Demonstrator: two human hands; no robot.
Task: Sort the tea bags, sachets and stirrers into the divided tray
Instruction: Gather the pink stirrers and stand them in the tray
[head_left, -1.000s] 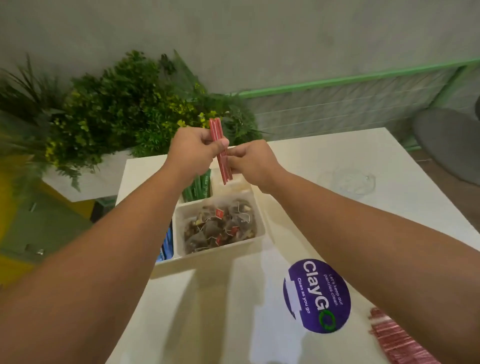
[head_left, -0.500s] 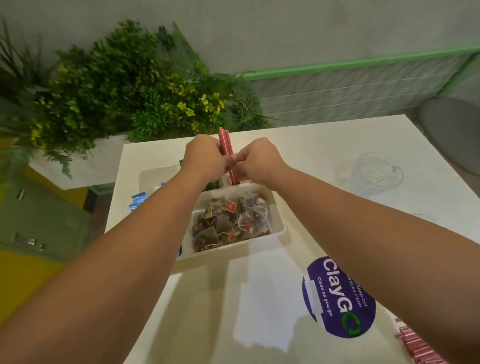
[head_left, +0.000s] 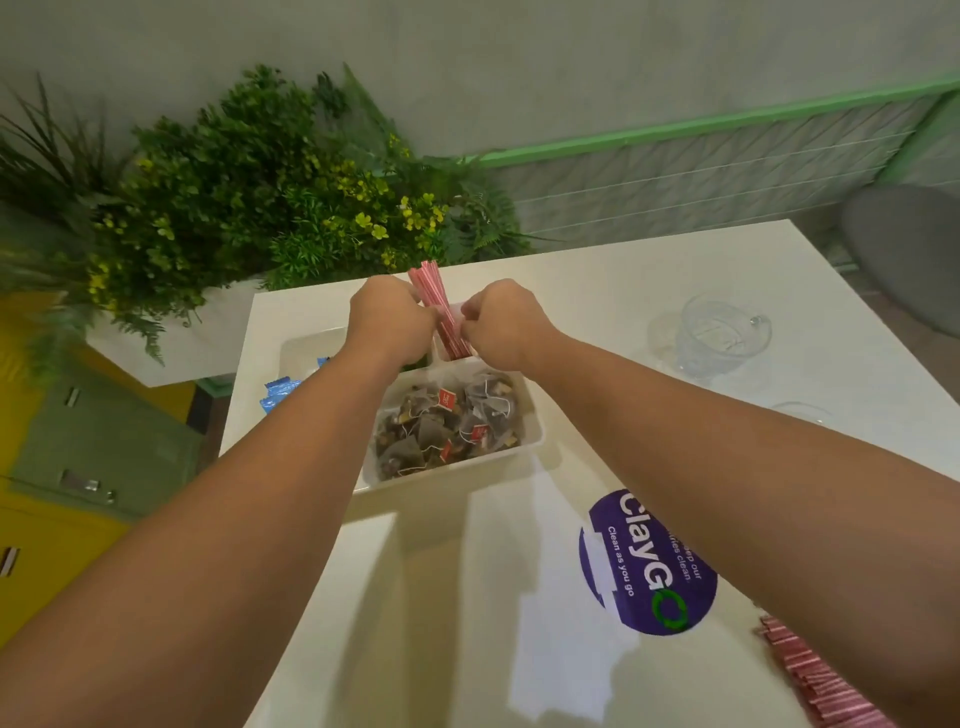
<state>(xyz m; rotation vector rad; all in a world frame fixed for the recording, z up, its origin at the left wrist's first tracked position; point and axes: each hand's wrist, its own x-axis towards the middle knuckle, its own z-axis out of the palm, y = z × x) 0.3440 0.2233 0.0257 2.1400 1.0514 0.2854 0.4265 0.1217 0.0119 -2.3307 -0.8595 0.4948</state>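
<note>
A grey wall with green trim backs a leafy planter, grey chair and white table.

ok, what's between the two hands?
A bundle of pink striped sticks, gripped by the left hand and right hand, lower ends in the tray's back compartment. Head view.

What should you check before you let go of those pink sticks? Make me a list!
1. The left hand and right hand both grip the pink sticks: ok.
2. Sticks' lower ends sit inside the tray's back right compartment: ok.
3. That compartment free of other kinds: cannot tell, hands hide it.
4. The tea bags in their own compartment: ok.
5. All pink sticks sorted: not ok, a pile waits on the table.
</note>
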